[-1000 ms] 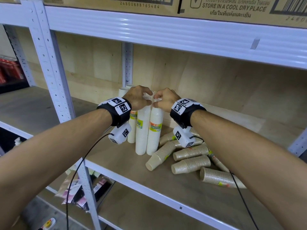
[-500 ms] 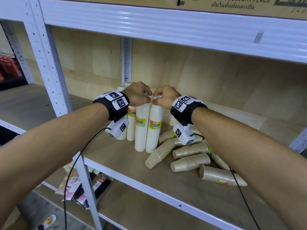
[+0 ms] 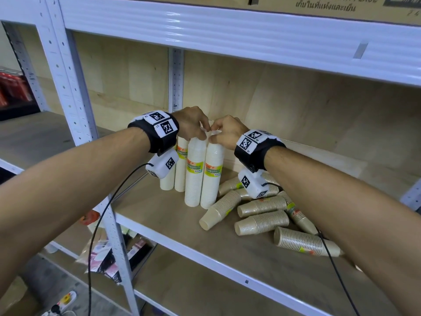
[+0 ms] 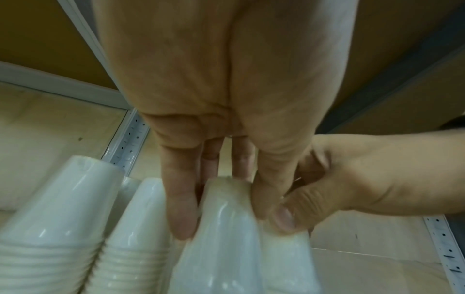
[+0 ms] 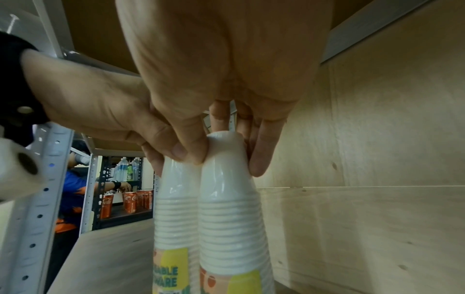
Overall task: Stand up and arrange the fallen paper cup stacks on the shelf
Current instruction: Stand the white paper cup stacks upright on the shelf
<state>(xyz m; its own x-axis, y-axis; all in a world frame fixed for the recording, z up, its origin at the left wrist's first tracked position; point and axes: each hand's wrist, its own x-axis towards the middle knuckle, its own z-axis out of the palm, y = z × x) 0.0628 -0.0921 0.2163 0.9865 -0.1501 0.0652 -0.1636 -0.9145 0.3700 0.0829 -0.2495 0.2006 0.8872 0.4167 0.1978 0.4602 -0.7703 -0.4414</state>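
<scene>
Two wrapped stacks of white paper cups stand upright side by side at the front: the left stack (image 3: 194, 176) and the right stack (image 3: 213, 176). My left hand (image 3: 200, 133) grips the top of the left stack (image 4: 221, 248), fingers and thumb curled round it. My right hand (image 3: 215, 137) pinches the top of the right stack (image 5: 226, 218) between thumb and fingers. Two more white stacks (image 3: 181, 165) stand behind, partly hidden by my left wrist. Several brown cup stacks (image 3: 262, 223) lie fallen on the shelf board (image 3: 227, 258) to the right.
A white upright post (image 3: 75, 110) bounds the bay on the left, and the upper shelf beam (image 3: 227, 35) hangs close overhead. Packets (image 3: 109, 258) lie on the lower shelf. Another person in blue (image 5: 73, 189) works at a far rack of cans (image 5: 130, 201).
Both hands stay on the tops of the two front white stacks, which remain upright. Only the head view has shifted a little.
</scene>
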